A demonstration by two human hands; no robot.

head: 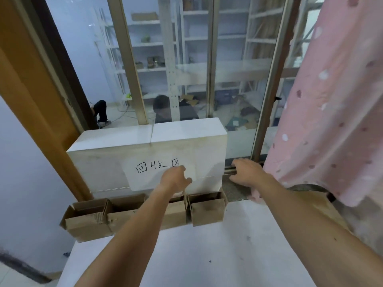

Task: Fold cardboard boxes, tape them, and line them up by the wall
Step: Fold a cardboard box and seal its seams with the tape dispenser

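Cardboard boxes [207, 210] in row below both hands; left hand [176, 179], right hand [246, 172] fingers loose, empty.

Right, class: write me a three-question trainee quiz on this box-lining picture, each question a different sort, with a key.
1. True or false: the cardboard boxes stand in a row against the low white wall.
2. Multiple choice: what hangs at the right edge? A) a green blind B) a pink curtain C) a blue towel
3. Fill in: the left hand is raised in front of a paper ____ with handwriting.

Key
1. True; their tops are open.
2. B; the right hand reaches out just left of it.
3. Sign; both hands look empty.
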